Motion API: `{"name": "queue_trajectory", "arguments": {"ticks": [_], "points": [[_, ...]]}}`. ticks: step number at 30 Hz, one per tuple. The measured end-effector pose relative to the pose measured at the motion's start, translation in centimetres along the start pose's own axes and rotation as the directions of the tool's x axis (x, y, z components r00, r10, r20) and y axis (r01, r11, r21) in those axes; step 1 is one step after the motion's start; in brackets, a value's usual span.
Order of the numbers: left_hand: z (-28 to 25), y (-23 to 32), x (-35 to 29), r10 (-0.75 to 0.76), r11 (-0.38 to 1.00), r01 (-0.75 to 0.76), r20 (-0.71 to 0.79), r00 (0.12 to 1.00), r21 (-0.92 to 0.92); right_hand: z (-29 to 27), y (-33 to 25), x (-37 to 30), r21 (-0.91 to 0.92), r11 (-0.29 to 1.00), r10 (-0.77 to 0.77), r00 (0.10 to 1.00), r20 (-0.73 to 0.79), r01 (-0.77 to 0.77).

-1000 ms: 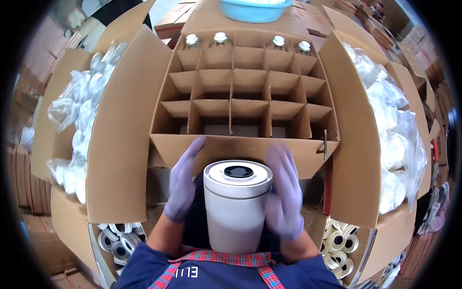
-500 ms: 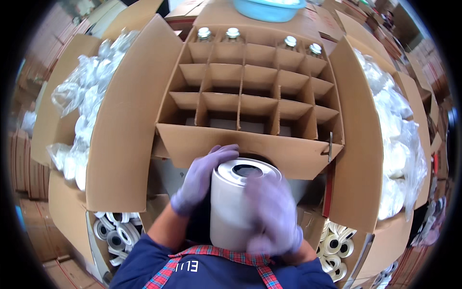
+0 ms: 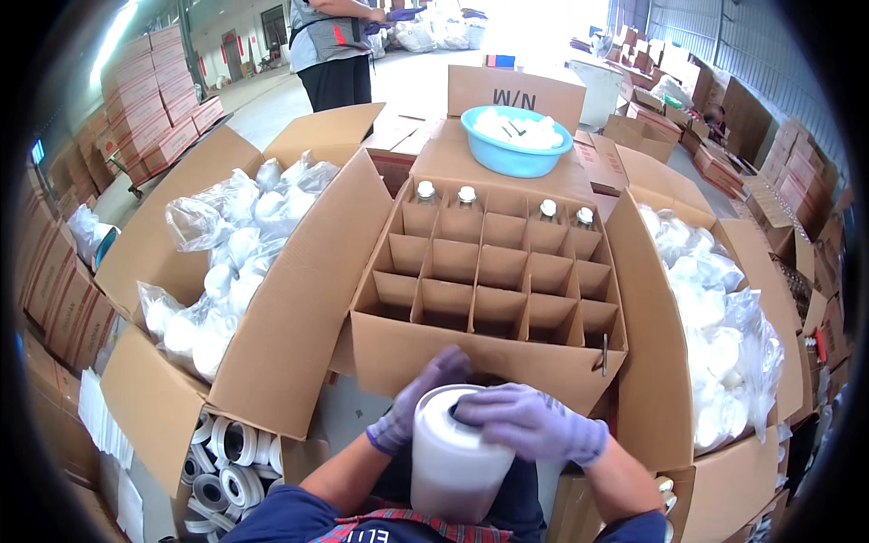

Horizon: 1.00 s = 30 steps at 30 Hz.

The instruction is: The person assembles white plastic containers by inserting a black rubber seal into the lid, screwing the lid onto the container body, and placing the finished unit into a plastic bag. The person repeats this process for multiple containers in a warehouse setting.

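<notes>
A white cylinder [image 3: 459, 480] with a ring-shaped top and a dark round opening stands upright, slightly tilted, in front of my body. My left hand [image 3: 421, 403], in a lilac glove, lies against its far left side with fingers stretched out past the rim; its thumb is hidden. My right hand [image 3: 539, 423], also gloved, comes over the top from the right, its fingers bent onto the ring at the opening. Just beyond, a divided cardboard carton [image 3: 480, 355] holds several glass bottles with white caps [image 3: 466, 195] in its far row.
Open cartons of plastic-wrapped white parts stand left [image 3: 240, 262] and right [image 3: 715, 353]. White rings [image 3: 237, 480] fill a box at lower left. A blue basin [image 3: 516, 161] with white pieces sits behind the divided carton. Another person [image 3: 335, 54] stands at the far left.
My view has lifted, so more of the hall shows. My right hand has gone from the cylinder's right side onto its top. My left hand stays at the left side.
</notes>
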<state>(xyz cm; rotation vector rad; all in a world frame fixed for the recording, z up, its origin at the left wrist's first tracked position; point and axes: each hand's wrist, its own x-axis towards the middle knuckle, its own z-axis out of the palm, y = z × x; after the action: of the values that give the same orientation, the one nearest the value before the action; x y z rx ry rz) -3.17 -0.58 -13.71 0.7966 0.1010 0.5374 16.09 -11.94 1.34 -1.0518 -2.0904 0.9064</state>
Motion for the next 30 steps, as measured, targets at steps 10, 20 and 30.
{"name": "queue_trajectory", "arguments": {"ticks": [10, 20, 30], "points": [[8.6, 1.1, -9.1, 0.16, 0.447, 0.268, -0.371, 0.915, 0.853, 6.6, -9.5, -6.7, -0.647, 0.755, -0.005, 0.987, 0.158, 0.107], [8.8, 2.6, -10.6, -0.082, 0.649, 0.268, -0.285, 0.955, 0.712, -5.3, 6.3, -8.5, -0.308, 0.31, 0.289, 0.398, -0.871, -0.899], [0.3, 2.1, -2.0, -0.706, 0.577, 0.543, 0.038, 0.708, 0.61, -5.7, 1.4, -9.0, -0.494, 0.718, -0.004, 0.707, -0.707, -0.491]]}}
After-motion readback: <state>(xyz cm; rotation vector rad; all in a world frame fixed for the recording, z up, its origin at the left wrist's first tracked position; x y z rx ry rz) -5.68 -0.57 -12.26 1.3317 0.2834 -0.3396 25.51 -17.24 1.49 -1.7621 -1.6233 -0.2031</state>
